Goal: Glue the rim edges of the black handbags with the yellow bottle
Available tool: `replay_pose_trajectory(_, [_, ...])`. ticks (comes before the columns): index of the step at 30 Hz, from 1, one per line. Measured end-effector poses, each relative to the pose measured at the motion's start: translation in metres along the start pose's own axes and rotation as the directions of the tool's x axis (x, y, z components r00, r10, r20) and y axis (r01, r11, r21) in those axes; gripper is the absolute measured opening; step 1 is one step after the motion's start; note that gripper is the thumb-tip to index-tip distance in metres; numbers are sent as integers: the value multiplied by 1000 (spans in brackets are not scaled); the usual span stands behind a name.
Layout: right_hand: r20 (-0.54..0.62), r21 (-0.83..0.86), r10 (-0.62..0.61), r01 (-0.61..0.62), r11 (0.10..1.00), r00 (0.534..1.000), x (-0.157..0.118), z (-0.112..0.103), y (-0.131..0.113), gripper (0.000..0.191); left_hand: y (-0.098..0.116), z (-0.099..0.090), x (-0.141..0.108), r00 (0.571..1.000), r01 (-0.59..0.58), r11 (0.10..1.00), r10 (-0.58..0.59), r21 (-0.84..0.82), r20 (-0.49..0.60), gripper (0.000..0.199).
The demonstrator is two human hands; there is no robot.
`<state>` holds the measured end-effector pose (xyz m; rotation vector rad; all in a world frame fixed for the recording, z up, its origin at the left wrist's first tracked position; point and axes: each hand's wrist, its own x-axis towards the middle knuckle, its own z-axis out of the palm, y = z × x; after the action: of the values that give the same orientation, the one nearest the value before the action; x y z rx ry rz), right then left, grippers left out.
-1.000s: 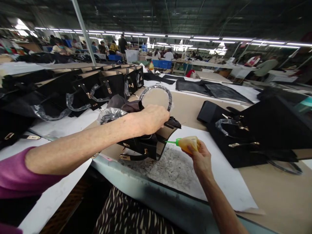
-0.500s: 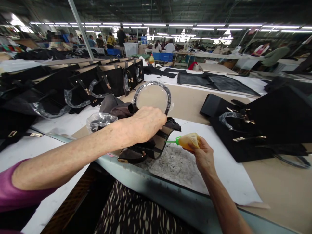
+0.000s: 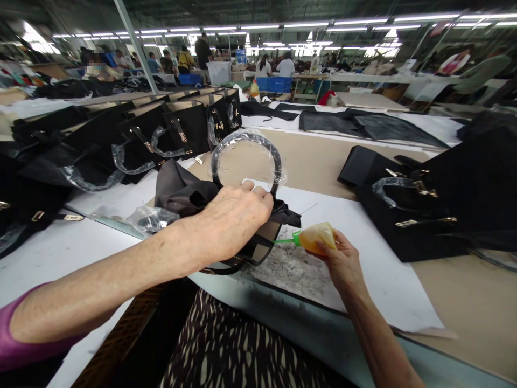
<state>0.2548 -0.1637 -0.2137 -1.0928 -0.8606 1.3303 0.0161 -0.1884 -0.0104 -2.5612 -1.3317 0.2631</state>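
Note:
A black handbag (image 3: 264, 245) lies on the work table in front of me, its beige inside partly showing and dark lining (image 3: 177, 186) bunched out to the left. My left hand (image 3: 238, 215) is closed on it, fingers curled over the bag below its plastic-wrapped ring handle (image 3: 245, 136); the fingertips are hidden. In my right hand (image 3: 345, 261) is a soft squeeze bottle (image 3: 317, 238) of amber liquid, held sideways. Its thin green nozzle (image 3: 286, 241) points left, the tip at the bag's open edge. Whether it touches cannot be made out.
Several black handbags (image 3: 189, 126) with wrapped handles stand in a row at the left. More black bags (image 3: 404, 215) lie at the right. White paper (image 3: 388, 285), stained near the bag, covers the table (image 3: 456, 291). Flat black panels (image 3: 363, 126) lie farther back. People work in the background.
My left hand and the handbag have shifted slightly left and tilted. The bottle stays by the bag's edge, its nozzle a little lower. The view has turned slightly.

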Motion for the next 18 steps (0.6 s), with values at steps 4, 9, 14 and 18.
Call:
replay_pose_trajectory(4, [-3,6,21,-21,1000,1000,-3,0,-2,48,8,6,-13,999,12,1000,-11,22,-39,28])
replay_pose_trajectory(9, [-21,23,35,-35,999,999,-8,4,4,48,16,9,-22,999,33,999,-32,27,-27,31])
replay_pose_trajectory(14, [-16,33,69,-68,997,998,-14,6,4,46,21,12,-29,999,35,998,-32,48,-44,32])
replay_pose_trajectory(18, [-32,40,74,-72,997,997,-14,6,-1,47,23,17,-34,996,24,998,-19,58,-86,33])
